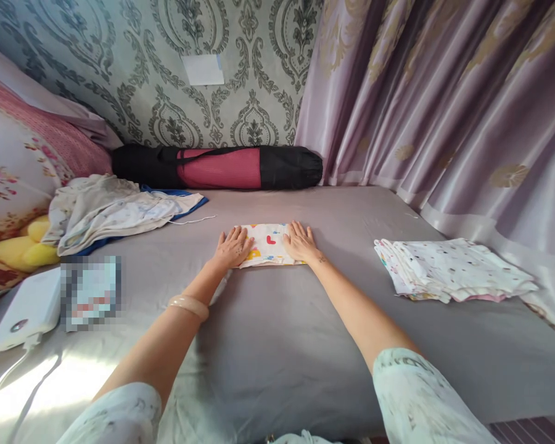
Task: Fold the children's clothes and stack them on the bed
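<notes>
Uneven pressing could be skewing the layers of the small, folded white fabric cloth with red and yellow prints (pixel 269 246), which is lying midway across the grey-sheeted bed (pixel 277 345). The left hand (pixel 235 246) and right hand (pixel 300 242) are touching its opposite ends, each grip spreading flat, palm down, clamping nothing.

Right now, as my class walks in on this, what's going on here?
A person is pressing or smoothing a small printed cloth on a grey sheet. The left hand lies flat on its left end, the right hand on its right end. The cloth looks folded. A neat stack of cloths sits off to the right, and rumpled clothes lie to the left.
</notes>
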Motion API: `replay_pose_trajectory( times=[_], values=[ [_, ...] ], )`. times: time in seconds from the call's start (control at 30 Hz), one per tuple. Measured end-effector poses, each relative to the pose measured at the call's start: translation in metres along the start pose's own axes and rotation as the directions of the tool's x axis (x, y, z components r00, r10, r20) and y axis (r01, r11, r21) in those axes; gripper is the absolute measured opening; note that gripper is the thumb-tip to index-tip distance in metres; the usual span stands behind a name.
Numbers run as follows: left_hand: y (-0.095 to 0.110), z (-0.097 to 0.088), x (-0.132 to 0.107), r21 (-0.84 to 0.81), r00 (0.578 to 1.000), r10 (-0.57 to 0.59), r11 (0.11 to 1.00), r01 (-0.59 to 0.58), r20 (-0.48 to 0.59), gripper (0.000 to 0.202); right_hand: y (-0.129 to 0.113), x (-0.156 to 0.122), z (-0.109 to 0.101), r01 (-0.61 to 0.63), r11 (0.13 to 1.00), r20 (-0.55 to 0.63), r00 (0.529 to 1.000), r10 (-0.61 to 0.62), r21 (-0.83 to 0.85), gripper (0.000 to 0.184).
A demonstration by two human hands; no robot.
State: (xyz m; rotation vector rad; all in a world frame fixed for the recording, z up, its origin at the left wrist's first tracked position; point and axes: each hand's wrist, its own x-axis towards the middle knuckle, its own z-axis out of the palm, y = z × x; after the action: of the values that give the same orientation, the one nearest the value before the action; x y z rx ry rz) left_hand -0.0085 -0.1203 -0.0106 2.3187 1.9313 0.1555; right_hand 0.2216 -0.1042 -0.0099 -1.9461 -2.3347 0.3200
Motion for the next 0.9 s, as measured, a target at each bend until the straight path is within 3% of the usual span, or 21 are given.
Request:
replay_pose_trajectory(
  times=[0.17, 0.33, 0.43, 0.6, 0.73, 0.9],
  values=[
    [-0.005, 0.01, 0.001, -0.036, 1.0, -0.01, 0.999, 0.01, -0.012, 0.064, 0.002, 0.002, 0.008, -0.008, 1.0, -0.002, 1.0, 0.008, -0.007, 0.063],
    [-0.001, 0.005, -0.001, -0.032, 0.999, -0.014, 0.999, 0.012, -0.038, 0.061, 0.0, 0.001, 0.002, -0.015, 1.0, 0.007, 1.0, 0.015, -0.013, 0.062],
    [0.005, -0.002, -0.009, -0.027, 0.997, -0.026, 0.999, 0.024, -0.074, 0.058, -0.005, -0.003, -0.006, -0.017, 1.0, 0.016, 1.0, 0.017, -0.005, 0.062],
    [0.015, -0.007, -0.031, -0.058, 0.996, -0.04, 0.998, 0.036, -0.074, 0.063, -0.023, -0.015, -0.003, 0.025, 1.0, -0.074, 0.997, -0.024, 0.014, 0.068],
    [0.015, 0.0, -0.04, -0.06, 0.998, -0.038, 0.998, 0.035, -0.046, 0.062, -0.03, -0.019, 0.009, 0.017, 1.0, -0.07, 0.997, -0.018, -0.018, 0.07],
    [0.012, 0.009, -0.039, -0.062, 0.995, -0.053, 0.997, 0.048, -0.084, 0.061, -0.028, -0.018, 0.012, 0.007, 0.999, -0.063, 0.998, -0.009, -0.033, 0.069]
  ],
)
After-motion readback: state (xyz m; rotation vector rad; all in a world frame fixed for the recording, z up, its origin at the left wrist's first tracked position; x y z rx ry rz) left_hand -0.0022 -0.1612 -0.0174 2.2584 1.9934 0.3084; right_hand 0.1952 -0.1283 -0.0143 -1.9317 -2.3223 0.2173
